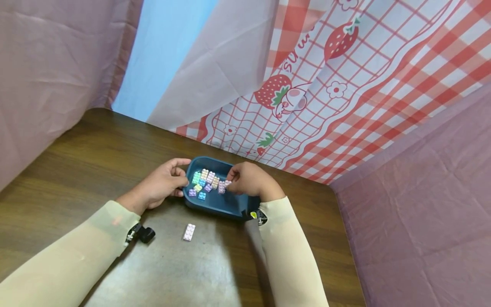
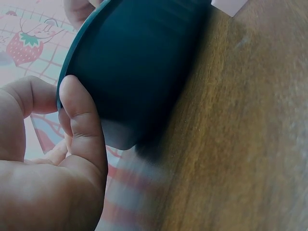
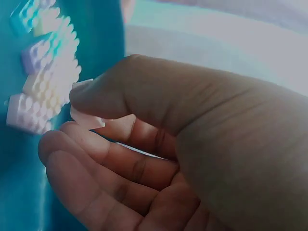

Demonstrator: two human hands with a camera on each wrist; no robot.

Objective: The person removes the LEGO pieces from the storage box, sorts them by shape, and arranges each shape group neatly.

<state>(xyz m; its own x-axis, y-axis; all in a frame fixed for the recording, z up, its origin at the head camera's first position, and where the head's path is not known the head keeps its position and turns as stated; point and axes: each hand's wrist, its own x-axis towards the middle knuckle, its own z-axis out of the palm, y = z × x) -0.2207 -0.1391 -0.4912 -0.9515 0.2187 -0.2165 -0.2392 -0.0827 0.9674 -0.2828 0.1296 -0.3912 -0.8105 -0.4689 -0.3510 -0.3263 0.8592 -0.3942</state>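
A dark teal tray (image 1: 215, 209) stands on the table with several pastel toy bricks (image 1: 202, 179) grouped toward its left side. At the tray's left end my left hand (image 1: 165, 183) grips the rim; in the left wrist view the thumb (image 2: 79, 101) lies along the outer wall. My right hand (image 1: 249, 181) is over the tray's right half. It pinches a pale pink brick (image 3: 86, 108) between thumb and fingers, close beside a pink brick (image 3: 26, 115) at the edge of the group. In front of the tray, a light pink brick (image 1: 189, 232) lies on the table.
The wooden table (image 1: 96, 145) runs back to hanging cloths, one pink (image 1: 50, 64) at the left and a red-checked one with strawberries (image 1: 326, 94) behind. Another pink cloth (image 1: 418, 192) borders the right side. A small black camera (image 1: 145, 234) sits at the left wrist.
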